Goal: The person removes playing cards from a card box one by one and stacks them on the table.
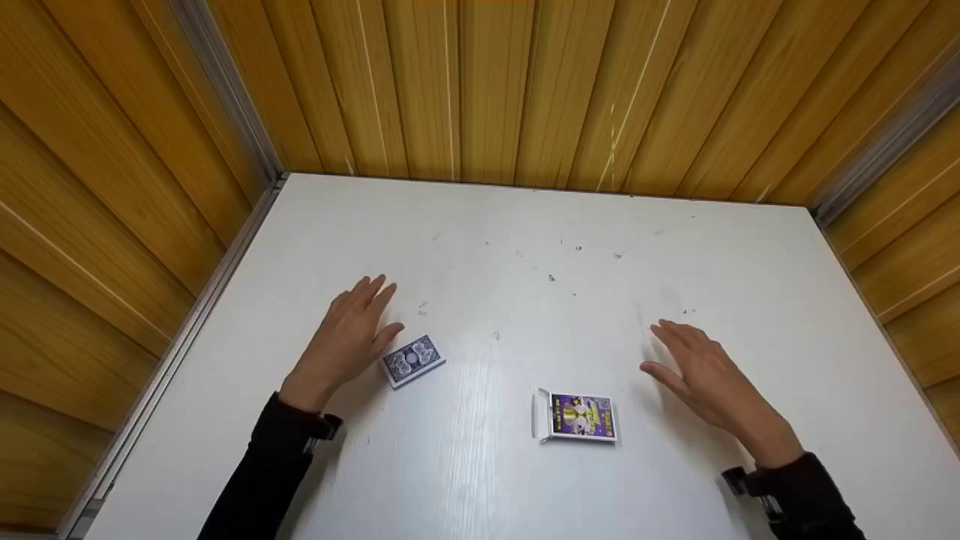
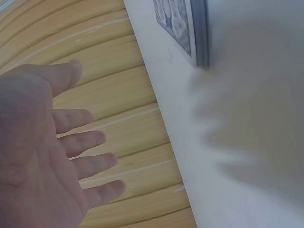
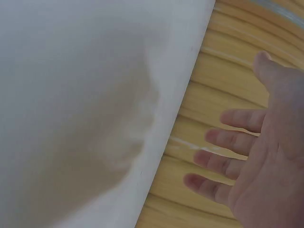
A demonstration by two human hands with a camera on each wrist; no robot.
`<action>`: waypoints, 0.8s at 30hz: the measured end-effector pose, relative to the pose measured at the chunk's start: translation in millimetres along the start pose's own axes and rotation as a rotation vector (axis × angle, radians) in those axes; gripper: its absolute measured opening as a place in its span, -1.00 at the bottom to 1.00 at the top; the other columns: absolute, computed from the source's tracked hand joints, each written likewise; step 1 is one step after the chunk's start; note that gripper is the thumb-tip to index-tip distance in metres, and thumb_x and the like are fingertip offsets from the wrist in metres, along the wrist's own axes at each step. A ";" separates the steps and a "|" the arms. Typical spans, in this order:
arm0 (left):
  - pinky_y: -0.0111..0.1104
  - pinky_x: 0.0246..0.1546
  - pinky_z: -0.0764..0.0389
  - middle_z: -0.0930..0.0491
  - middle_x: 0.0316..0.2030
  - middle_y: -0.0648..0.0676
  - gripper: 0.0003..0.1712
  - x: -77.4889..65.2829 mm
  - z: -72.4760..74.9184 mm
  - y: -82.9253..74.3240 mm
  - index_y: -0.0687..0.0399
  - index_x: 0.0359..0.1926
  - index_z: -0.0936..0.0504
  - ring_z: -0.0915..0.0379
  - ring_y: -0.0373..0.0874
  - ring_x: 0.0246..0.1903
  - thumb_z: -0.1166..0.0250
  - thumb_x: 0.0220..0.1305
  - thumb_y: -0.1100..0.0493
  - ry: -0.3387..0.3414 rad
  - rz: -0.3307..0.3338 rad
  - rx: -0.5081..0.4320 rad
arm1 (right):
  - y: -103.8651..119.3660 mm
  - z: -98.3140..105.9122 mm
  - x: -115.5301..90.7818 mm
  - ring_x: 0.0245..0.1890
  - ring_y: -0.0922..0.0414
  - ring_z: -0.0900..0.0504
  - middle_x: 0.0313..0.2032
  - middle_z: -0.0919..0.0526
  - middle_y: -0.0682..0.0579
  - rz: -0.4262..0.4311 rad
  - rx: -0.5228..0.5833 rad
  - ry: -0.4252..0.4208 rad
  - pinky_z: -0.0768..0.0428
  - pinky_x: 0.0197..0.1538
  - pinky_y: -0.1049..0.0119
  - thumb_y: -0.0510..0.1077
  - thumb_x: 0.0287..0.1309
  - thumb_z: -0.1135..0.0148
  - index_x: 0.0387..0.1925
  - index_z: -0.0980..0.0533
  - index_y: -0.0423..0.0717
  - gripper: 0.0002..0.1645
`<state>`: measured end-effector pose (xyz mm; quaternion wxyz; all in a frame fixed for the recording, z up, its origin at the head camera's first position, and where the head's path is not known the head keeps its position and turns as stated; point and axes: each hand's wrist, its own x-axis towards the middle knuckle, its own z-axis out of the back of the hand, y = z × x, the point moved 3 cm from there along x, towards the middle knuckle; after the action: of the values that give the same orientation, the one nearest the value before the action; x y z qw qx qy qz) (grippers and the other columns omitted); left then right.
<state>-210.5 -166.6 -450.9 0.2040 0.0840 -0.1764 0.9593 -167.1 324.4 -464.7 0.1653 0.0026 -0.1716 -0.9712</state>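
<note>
A deck of playing cards (image 1: 413, 361) with a blue patterned back lies on the white table, squared into a stack. My left hand (image 1: 346, 337) hovers just left of it, fingers spread and nothing held; the deck's corner (image 2: 183, 28) shows at the top of the left wrist view. Right of the middle lies a purple and yellow card box (image 1: 583, 416), its white flap opened out to the left. My right hand (image 1: 697, 373) is raised to the right of the box with fingers extended, and its bare palm (image 3: 275, 166) fills the right side of the right wrist view.
The white table (image 1: 480, 487) has small dark scuffs (image 1: 551, 278) toward its far half. Yellow wood-look panels (image 1: 487, 90) wall it in at the back and both sides, with grey metal strips (image 1: 232, 97) at the corners.
</note>
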 end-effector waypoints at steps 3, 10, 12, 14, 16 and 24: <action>0.12 0.40 -0.26 -0.37 0.40 0.35 -0.34 -0.2 -1.6 -16.7 0.31 0.41 -0.43 -0.23 0.27 0.43 -0.36 0.43 0.08 -0.037 -0.081 -0.004 | 12.7 -4.8 -4.0 0.44 -0.27 -0.24 0.44 -0.32 -0.29 0.038 0.013 0.018 -0.16 0.41 -0.35 0.31 0.44 -0.15 0.47 -0.30 -0.24 -0.11; 0.01 0.25 -0.47 -0.56 0.21 0.30 -0.43 1.6 -8.5 -64.2 0.31 0.28 -0.55 -0.47 0.16 0.24 -0.44 0.35 0.14 -0.151 -0.359 0.020 | 44.7 -17.9 -8.8 0.39 -0.21 -0.36 0.39 -0.42 -0.20 0.130 -0.003 0.076 -0.34 0.36 -0.25 0.47 0.24 -0.24 0.43 -0.39 -0.17 0.02; -0.01 0.23 -0.49 -0.58 0.19 0.28 -0.45 3.0 -11.6 -78.5 0.30 0.27 -0.56 -0.49 0.12 0.22 -0.44 0.36 0.13 -0.151 -0.410 0.022 | 53.2 -22.0 -8.8 0.38 -0.21 -0.37 0.38 -0.44 -0.19 0.146 -0.011 0.097 -0.35 0.36 -0.25 0.49 0.20 -0.27 0.43 -0.40 -0.17 0.05; -0.03 0.23 -0.49 -0.58 0.20 0.25 -0.46 4.6 -15.1 -91.8 0.27 0.28 -0.55 -0.50 0.10 0.22 -0.40 0.39 0.11 -0.124 -0.442 0.021 | 60.7 -25.9 -8.2 0.38 -0.20 -0.38 0.37 -0.45 -0.18 0.161 -0.018 0.117 -0.35 0.36 -0.24 0.52 0.16 -0.28 0.42 -0.41 -0.16 0.08; -0.05 0.25 -0.48 -0.57 0.21 0.22 -0.47 6.2 -18.6 -103.8 0.23 0.30 -0.54 -0.49 0.08 0.23 -0.37 0.42 0.08 -0.088 -0.454 0.013 | 67.3 -29.6 -8.1 0.37 -0.19 -0.39 0.36 -0.46 -0.17 0.175 -0.026 0.131 -0.35 0.36 -0.23 0.54 0.13 -0.28 0.42 -0.41 -0.14 0.10; -0.15 0.30 -0.45 -0.57 0.25 0.16 -0.47 13.6 -30.0 -140.1 0.14 0.34 -0.53 -0.51 0.04 0.24 -0.32 0.47 0.04 0.042 -0.473 0.007 | 90.4 -43.8 -7.5 0.25 -0.10 -0.48 0.24 -0.56 -0.11 0.256 -0.060 0.140 -0.47 0.23 -0.17 0.50 0.03 -0.41 0.37 -0.46 -0.14 0.09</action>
<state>-166.5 -30.8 -432.8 0.4265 0.1035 -0.1442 0.8869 -128.4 232.0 -476.1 0.2993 0.0435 -0.1293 -0.9443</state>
